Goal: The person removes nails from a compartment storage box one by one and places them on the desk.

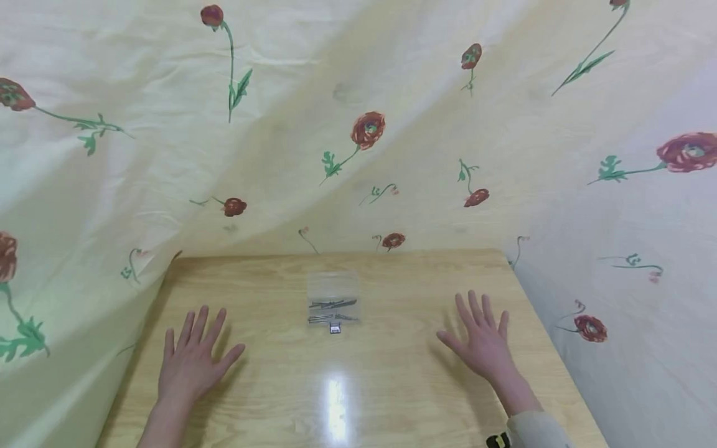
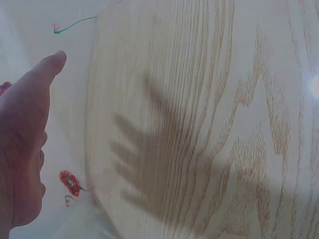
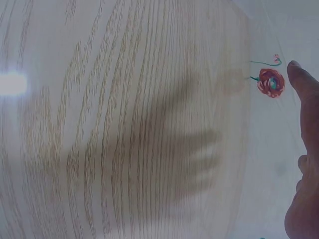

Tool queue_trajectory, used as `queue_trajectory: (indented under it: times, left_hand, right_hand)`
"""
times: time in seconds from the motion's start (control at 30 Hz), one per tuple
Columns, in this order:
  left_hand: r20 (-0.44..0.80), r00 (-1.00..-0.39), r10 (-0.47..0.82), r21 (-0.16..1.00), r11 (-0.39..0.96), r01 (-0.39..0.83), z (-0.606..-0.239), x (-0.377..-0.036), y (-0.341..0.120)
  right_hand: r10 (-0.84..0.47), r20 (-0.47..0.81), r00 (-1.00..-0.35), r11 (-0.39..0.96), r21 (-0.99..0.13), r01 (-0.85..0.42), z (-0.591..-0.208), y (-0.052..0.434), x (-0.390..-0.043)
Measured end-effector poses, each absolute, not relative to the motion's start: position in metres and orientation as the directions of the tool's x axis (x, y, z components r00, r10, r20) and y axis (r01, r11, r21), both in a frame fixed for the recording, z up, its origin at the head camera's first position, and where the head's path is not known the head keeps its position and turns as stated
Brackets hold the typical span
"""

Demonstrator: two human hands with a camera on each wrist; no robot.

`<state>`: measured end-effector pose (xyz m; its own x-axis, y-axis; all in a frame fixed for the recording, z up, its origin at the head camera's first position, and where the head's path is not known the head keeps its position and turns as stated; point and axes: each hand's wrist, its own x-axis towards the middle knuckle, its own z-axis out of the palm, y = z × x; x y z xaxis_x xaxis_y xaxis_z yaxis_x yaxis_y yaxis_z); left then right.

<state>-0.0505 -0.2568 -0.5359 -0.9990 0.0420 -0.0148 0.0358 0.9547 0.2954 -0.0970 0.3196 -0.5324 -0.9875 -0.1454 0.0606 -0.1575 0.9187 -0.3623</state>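
Observation:
In the head view a clear plastic bag (image 1: 334,285) lies flat at the far middle of the wooden table. Inside it are several thin metal pieces (image 1: 338,304) that look like screws or nails. A small dark-edged tag (image 1: 335,328) sits at the bag's near edge. My left hand (image 1: 193,361) is spread over the table's left side, fingers straight and apart, holding nothing. Likewise spread and holding nothing, my right hand (image 1: 480,339) hovers over the right side. Each wrist view shows its hand, the left (image 2: 25,144) and the right (image 3: 306,144), above the tabletop with its shadow below.
The light wooden table (image 1: 269,373) has a bright light reflection near its middle front. A cream cloth (image 1: 302,124) with red flowers hangs behind it and along both sides. A black and yellow item (image 1: 498,441) shows by the right sleeve (image 1: 538,429).

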Motion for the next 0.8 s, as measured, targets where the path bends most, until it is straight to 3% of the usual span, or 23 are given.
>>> queue_trajectory:
  times: [0.8]
  left_hand:
    - [-0.044, -0.996, 0.083, 0.311, 0.948, 0.065, -0.533, -0.056, -0.255]
  right_hand:
    - [-0.212, 0.053, -0.976, 0.906, -0.364, -0.216, -0.54, 0.295, -0.112]
